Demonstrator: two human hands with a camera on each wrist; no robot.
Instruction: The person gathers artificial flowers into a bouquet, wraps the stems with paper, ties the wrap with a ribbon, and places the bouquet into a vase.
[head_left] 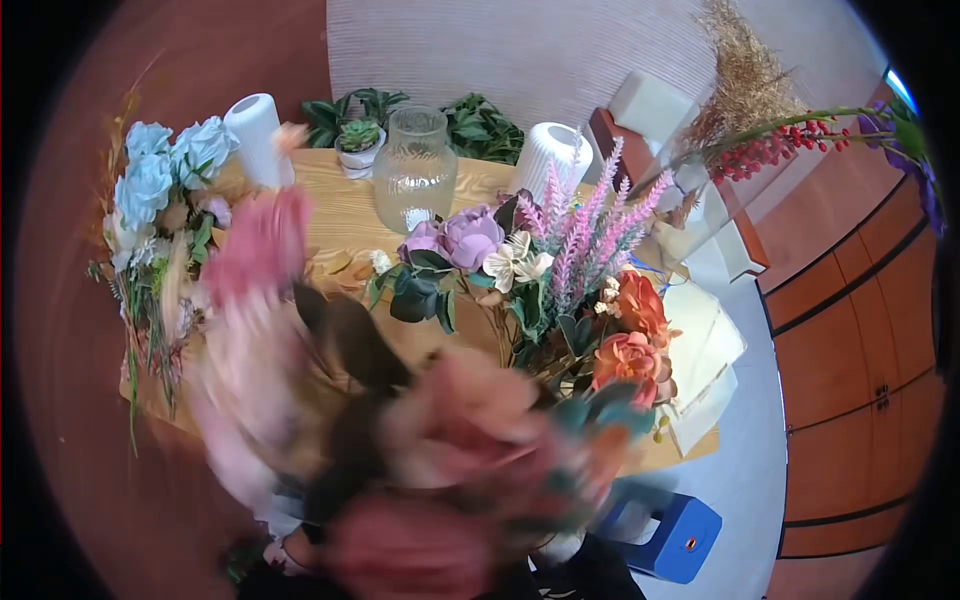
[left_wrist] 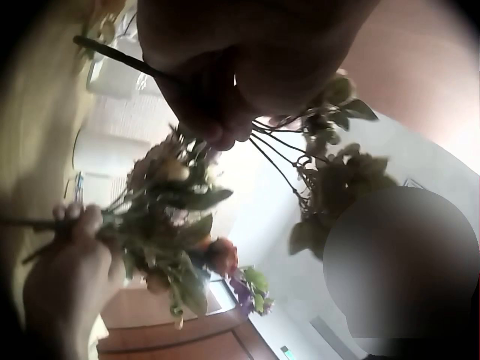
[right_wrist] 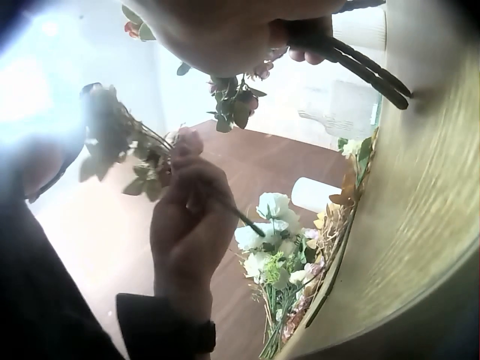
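Blurred pink flowers (head_left: 258, 240) and a large pink rose (head_left: 465, 415) fill the near part of the head view, mostly hiding both hands. My left hand (left_wrist: 247, 75) grips one dark green stem (left_wrist: 116, 54), its leafy sprays (left_wrist: 349, 176) spreading away on the other side. In the right wrist view the same left hand (right_wrist: 191, 217) has its fingers curled round that stem (right_wrist: 238, 214). My right hand (left_wrist: 71, 281), also seen in the right wrist view (right_wrist: 225, 30), grips a second bunch (left_wrist: 169, 195) by its stems (right_wrist: 367, 69). The bunches are held apart.
On the wooden table (head_left: 335, 225) stand a glass vase (head_left: 415, 175), white vases (head_left: 258, 140) and a potted succulent (head_left: 360, 148). Purple, pink and orange flowers (head_left: 628, 360) lie mid-right, blue and white ones (head_left: 145, 185) left. Cream paper (head_left: 700, 350) lies right; a blue object (head_left: 680, 540) is lower right.
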